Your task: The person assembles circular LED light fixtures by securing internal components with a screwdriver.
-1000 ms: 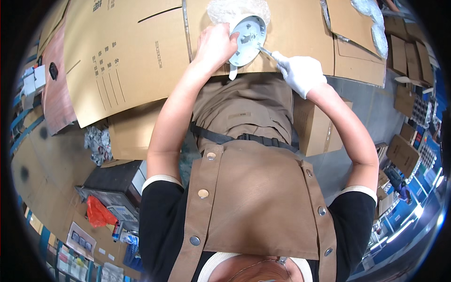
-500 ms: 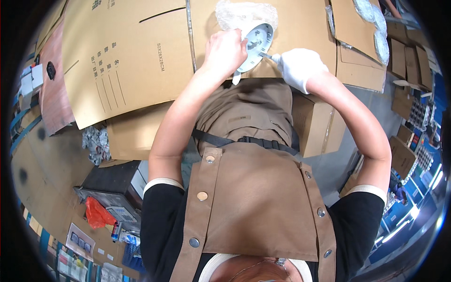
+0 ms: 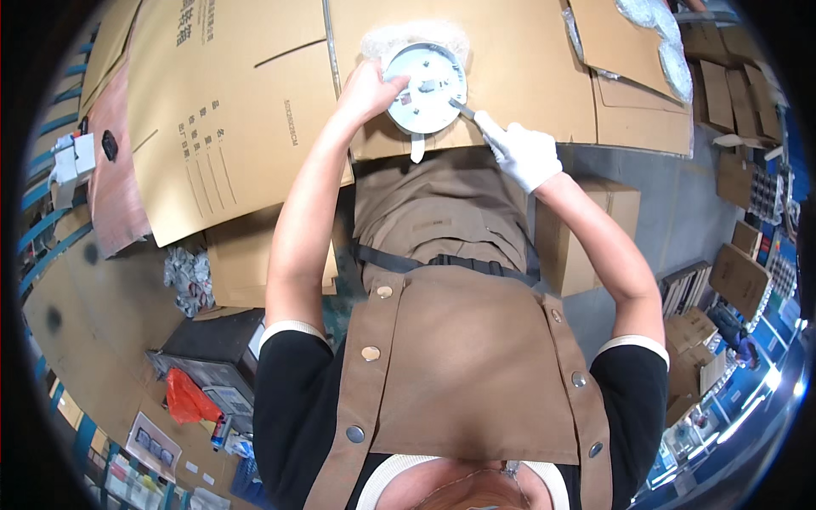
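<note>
A round pale-blue-white plastic housing (image 3: 432,112) lies face toward me over clear bubble wrap (image 3: 450,36), with small posts and openings on its inner face. A short white tab (image 3: 417,149) sticks out from its near edge. My bare left hand (image 3: 367,92) grips the housing's left side, thumb over the rim. In my white-gloved right hand (image 3: 525,155) is a slim tool with a pale handle and a flat grey blade (image 3: 461,108). The blade's tip meets the housing's right rim; its exact kind is not clear.
Flattened cardboard (image 3: 246,102) covers the work surface. Wrapped cardboard pieces (image 3: 625,42) lie at the far right. A carton (image 3: 586,234) stands below on the right. Lower left are a dark cabinet (image 3: 217,340) and a red plastic bag (image 3: 189,397).
The housing has turned from steeply tilted to facing me more fully and has shifted left. My left hand moved to its left edge; my right hand came lower, still holding the tool.
</note>
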Available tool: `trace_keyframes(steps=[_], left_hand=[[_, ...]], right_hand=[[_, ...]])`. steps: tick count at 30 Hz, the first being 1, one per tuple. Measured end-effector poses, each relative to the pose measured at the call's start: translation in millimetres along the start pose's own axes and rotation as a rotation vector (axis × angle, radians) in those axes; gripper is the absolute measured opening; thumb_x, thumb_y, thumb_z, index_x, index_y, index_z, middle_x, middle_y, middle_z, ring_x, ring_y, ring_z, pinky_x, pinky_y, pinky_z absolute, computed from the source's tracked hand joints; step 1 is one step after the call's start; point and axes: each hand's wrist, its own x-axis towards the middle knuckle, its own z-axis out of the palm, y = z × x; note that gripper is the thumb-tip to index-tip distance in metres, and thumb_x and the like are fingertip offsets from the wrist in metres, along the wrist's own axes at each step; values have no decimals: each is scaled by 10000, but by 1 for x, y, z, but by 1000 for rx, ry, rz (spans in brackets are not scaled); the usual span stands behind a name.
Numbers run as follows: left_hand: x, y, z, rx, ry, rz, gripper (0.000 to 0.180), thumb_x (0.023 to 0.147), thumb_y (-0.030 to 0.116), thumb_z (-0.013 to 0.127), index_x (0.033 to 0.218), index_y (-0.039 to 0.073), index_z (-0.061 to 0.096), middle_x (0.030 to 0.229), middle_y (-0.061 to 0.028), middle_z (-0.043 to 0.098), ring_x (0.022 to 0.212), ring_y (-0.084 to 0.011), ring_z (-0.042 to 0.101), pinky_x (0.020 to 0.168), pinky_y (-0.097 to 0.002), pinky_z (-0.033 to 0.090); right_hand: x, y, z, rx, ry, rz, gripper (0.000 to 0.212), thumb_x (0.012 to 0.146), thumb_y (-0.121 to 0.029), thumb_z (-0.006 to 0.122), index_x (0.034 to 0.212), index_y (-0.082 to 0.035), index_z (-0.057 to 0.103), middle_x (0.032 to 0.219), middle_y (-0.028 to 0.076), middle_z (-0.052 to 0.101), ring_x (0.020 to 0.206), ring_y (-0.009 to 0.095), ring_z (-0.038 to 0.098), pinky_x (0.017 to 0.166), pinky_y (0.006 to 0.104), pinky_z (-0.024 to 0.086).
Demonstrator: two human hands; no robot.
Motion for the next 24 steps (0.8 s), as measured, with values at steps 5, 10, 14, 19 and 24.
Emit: trace_keyframes(steps=[5,10,14,19,24], left_hand=[[13,-19,0,-158,-22,-49,484,778,223,689,1150,-64,571,1062,-195,653,1011,-253,630,895,-345,481],[39,31,-24,-376,-137,-98,435,789,97,669,1183,-42,548,1075,-136,641,985,-203,613,849,-314,495],[116,60,-64,-533,122,-7,361,830,220,677,1125,37,578,896,-42,670,697,-111,628,505,-248,447],[256,5,-126,-782,362,-1,418,825,242,688,1162,29,562,910,-62,665,741,-134,622,503,-285,449],[298,-74,-171,-60,748,-140,716,790,411,669,1301,-38,447,1220,-196,559,1076,-344,563,901,-428,454]], right_hand=[[-2,7,5,297,407,148,371,832,-265,655,1181,-142,626,639,85,586,528,245,570,502,348,482],[-4,22,-13,650,529,456,401,803,-282,698,1159,-111,624,740,92,652,617,220,631,599,315,510],[15,59,-21,942,526,741,304,780,-242,744,952,-23,622,663,49,580,581,105,539,566,273,463],[55,135,-35,902,675,903,304,808,-317,693,898,-41,602,685,94,617,581,199,589,601,333,477],[114,277,-19,1163,884,1095,265,809,-259,702,796,-41,552,610,35,539,417,107,469,379,277,369]])
